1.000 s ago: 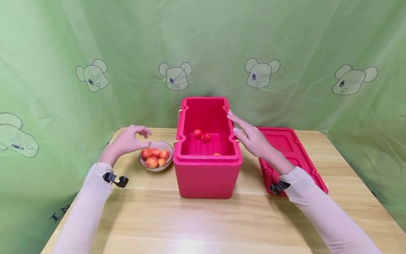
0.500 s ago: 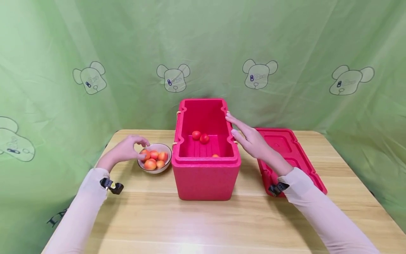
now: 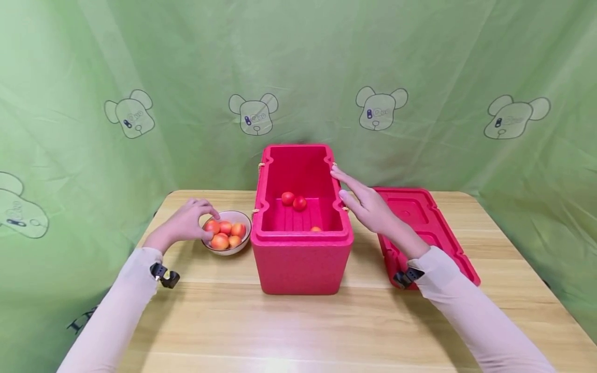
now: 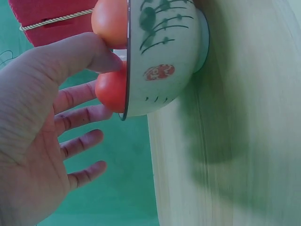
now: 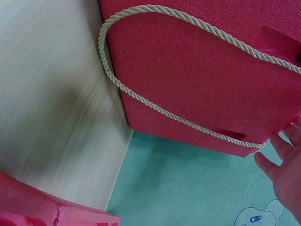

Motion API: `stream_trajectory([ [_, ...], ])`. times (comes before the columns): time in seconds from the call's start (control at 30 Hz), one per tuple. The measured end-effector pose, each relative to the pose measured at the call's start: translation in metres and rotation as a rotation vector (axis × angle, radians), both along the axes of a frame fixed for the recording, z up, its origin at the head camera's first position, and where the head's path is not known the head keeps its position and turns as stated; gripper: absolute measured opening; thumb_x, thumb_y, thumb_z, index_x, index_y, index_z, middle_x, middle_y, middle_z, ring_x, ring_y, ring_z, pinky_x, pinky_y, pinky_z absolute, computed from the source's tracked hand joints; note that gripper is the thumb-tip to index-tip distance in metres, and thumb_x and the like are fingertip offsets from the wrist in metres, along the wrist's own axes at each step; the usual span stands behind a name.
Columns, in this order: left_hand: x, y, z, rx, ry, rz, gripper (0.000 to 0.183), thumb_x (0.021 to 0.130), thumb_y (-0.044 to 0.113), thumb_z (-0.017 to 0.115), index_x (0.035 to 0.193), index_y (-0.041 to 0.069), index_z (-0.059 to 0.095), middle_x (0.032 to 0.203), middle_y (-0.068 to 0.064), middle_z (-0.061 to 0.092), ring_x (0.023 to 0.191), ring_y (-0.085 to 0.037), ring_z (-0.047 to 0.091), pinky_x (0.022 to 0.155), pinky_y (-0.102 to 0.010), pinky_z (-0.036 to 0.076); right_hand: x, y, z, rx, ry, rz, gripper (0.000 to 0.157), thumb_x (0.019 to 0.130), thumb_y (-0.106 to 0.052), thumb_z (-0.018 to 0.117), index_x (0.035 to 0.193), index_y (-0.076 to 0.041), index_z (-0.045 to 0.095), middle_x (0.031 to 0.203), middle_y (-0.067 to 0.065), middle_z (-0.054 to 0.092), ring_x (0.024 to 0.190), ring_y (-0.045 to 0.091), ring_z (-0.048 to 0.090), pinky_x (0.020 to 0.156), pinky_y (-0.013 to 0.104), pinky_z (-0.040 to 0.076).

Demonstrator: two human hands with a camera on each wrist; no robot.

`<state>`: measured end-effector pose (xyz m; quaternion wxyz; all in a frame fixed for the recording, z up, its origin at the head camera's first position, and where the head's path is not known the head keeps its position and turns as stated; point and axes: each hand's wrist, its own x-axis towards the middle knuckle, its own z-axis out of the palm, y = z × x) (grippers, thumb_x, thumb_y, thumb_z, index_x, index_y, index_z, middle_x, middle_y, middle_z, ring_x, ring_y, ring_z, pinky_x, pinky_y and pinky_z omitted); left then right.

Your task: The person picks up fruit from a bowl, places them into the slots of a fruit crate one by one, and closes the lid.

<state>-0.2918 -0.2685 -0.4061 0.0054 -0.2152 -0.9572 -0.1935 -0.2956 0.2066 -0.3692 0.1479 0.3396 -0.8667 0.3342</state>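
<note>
In the head view my left hand [image 3: 188,220] is at the left side of a bowl [image 3: 243,239] of several small round red-orange fruits. Its thumb and fingers pinch the leftmost fruit [image 3: 212,226], still inside the rim. The left wrist view shows the thumb against that fruit [image 4: 111,92] and the other fingers spread beyond it. My right hand [image 3: 370,207] rests with straight fingers on the right rim of an open red box [image 3: 303,264]. Two red fruits [image 3: 294,201] lie together on the box floor, and part of another fruit [image 3: 316,228] shows behind the near wall.
A red lid [image 3: 420,207] lies flat on the wooden table [image 3: 298,331], right of the box and partly under the right forearm. A twisted rope handle [image 5: 160,110] loops along the box's side. Behind the table hangs a green curtain [image 3: 308,52] with bear-head drawings.
My left hand has come down from above the bowl's left edge and its fingers have closed round the leftmost fruit. My right hand has stayed on the box rim. The view has shifted slightly.
</note>
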Motion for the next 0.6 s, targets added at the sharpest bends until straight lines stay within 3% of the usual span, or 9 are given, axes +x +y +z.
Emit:
stream_trajectory([
  [0.6,0.001,0.0041,0.0038,-0.039,0.014,-0.053,0.039,0.069,0.013,0.084,0.107,0.008,0.075,0.114,-0.012,0.07,0.109,-0.032,0.052,0.093,-0.049,0.044,-0.0004,-0.0006,-0.0008,-0.012,0.003,0.003,0.057,0.105,-0.03,0.052,0.159,-0.025,0.035,0.167,-0.007,0.031,0.153,0.019,0.033,0.112,0.052,0.043],
])
